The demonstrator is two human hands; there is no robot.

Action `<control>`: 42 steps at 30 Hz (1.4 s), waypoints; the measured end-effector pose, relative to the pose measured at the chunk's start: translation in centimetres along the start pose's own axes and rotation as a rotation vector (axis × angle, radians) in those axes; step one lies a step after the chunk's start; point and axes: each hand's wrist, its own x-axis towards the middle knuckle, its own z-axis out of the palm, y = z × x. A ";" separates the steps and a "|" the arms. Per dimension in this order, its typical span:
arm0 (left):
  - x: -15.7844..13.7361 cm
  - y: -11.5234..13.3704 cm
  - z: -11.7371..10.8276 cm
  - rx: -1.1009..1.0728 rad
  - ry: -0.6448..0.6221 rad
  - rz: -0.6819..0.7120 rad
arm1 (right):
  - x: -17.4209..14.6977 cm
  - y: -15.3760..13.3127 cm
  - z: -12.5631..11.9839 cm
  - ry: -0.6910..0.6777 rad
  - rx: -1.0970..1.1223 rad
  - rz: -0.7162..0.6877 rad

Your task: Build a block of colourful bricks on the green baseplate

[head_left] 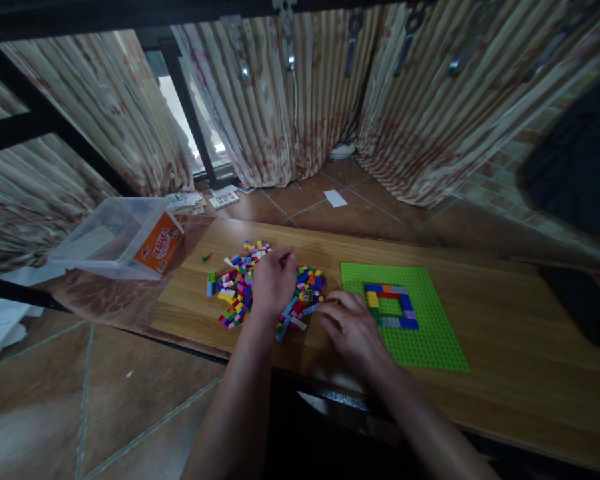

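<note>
My left hand is over a heap of small colourful building bricks, its fingers curled together; whatever they may hold is hidden. At the heap's right edge, my right hand has its fingertips closed at a small blue building brick. Just right of that hand lies a green studded baseplate. On it, a square ring of bricks in blue, red, yellow, green and greyish tones surrounds a bare green middle.
A clear plastic box with an orange label stands left of the heap. The wooden board carries a dark flat object at far right. Striped curtains hang behind; a white paper lies on the tiled floor.
</note>
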 end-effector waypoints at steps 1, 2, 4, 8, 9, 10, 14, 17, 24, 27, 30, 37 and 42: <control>0.0 -0.1 0.0 -0.002 -0.001 0.006 | 0.1 -0.2 0.5 -0.011 -0.004 -0.005; 0.0 -0.1 0.1 -0.002 -0.003 0.011 | 0.3 -0.2 0.9 -0.019 -0.013 -0.004; 0.0 -0.2 0.0 0.000 -0.008 0.015 | 0.5 0.0 1.3 -0.030 -0.032 0.002; -0.1 -0.1 -0.2 -0.004 -0.018 0.012 | 0.9 0.2 1.7 -0.049 -0.046 0.029; -0.1 0.0 -0.2 -0.005 -0.021 0.012 | 1.0 0.0 1.7 -0.055 -0.045 0.032; -0.1 0.1 -0.2 -0.006 -0.024 0.012 | 1.0 -0.1 1.5 -0.061 -0.039 0.034; -0.5 0.8 0.2 -0.027 -0.066 0.032 | 0.8 0.2 -0.5 -0.100 0.086 0.061; -1.1 1.4 1.1 -0.047 -0.140 0.077 | 0.0 2.2 -3.7 -0.035 0.192 0.171; -3.8 3.0 4.3 0.012 -0.416 0.249 | -2.4 7.3 -8.9 0.058 0.140 0.323; -4.8 3.5 5.7 0.060 -0.537 0.300 | -2.6 7.6 -8.7 -0.031 0.073 0.293; -5.5 3.9 6.7 0.107 -0.623 0.335 | -2.6 7.7 -8.4 -0.071 0.015 0.277; -6.0 4.1 7.9 0.214 -0.688 0.394 | -2.8 7.9 -9.0 -0.133 -0.005 0.245; -6.3 4.5 8.0 0.311 -0.696 0.412 | -2.7 7.8 -9.1 -0.149 -0.014 0.238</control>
